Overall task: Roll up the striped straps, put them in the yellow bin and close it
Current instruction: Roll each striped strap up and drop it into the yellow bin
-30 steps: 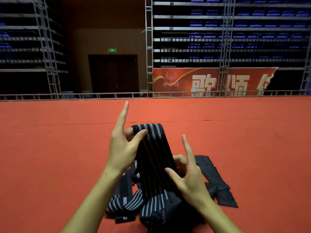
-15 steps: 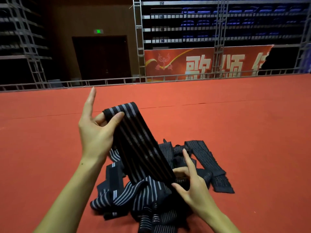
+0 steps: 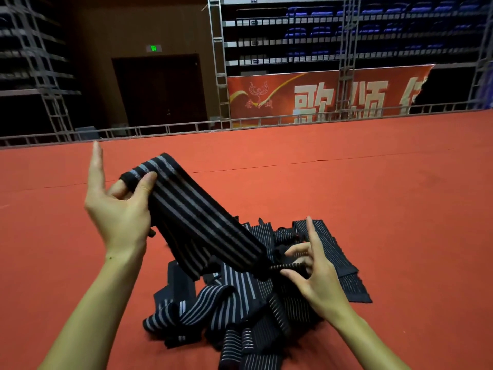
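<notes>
Black striped strap (image 3: pixel 197 220) stretched taut above pile (image 3: pixel 240 303): my left hand (image 3: pixel 120 209) pinches its top, right hand (image 3: pixel 314 273) pinches lower end. Rolling not begun; next, curl one end tight.

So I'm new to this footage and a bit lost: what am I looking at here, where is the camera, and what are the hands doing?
There is no machine here, only a person's two bare hands. The one picture comes from a camera worn on the person's head, looking forward and down, so the arms reach in from the bottom. The left hand pinches the upper end of a black strap with grey stripes, thumb on top. The right hand grips the strap's lower end, so it runs slanted between them. Below lies a loose pile of similar striped straps on a red carpet. Behind are a metal railing, a red banner and rows of blue seats. No yellow bin shows in this picture.
</notes>
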The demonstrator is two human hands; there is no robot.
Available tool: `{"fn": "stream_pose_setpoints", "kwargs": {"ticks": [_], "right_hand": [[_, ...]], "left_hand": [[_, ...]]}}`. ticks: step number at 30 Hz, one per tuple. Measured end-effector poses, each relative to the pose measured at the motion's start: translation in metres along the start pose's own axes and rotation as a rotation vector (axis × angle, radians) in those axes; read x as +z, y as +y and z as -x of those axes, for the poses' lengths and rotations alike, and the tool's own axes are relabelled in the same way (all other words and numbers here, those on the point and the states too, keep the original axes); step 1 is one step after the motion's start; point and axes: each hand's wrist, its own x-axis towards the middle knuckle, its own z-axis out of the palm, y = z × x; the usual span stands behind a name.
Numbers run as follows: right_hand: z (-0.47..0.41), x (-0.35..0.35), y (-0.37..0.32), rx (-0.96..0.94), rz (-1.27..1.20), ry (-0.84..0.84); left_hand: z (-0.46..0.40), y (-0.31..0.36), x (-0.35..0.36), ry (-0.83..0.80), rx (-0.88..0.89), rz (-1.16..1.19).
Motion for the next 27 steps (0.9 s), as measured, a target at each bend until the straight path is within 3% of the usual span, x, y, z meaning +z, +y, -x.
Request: {"fn": "stream_pose_setpoints", "kwargs": {"ticks": [3,9,13,17,22,27], "right_hand": [[0.002,-0.01,0.016,0.043,0.036,0.0],[-0.001,-0.014,0.026,0.127,0.096,-0.06],[-0.006,-0.002,-0.015,0.09,0.048,-0.129],[-0.001,0.035,-0.066,0.065,-0.043,-0.378],[0.006,0.06,-0.095,0.102,-0.197,-0.33],[0.02,0.043,-0.122,0.065,-0.165,-0.415]], "left_hand": [[-0.016,0.003,-0.011,0.06,0.038,-0.016],[-0.01,0.018,-0.009,-0.1,-0.005,0.039],[-0.006,0.031,-0.008,-0.133,-0.064,0.082],[-0.009,0.045,-0.008,-0.148,-0.117,0.137],[-0.013,0.063,-0.013,-0.18,-0.12,0.124],[-0.003,0.073,-0.02,-0.258,-0.149,0.111]]}}
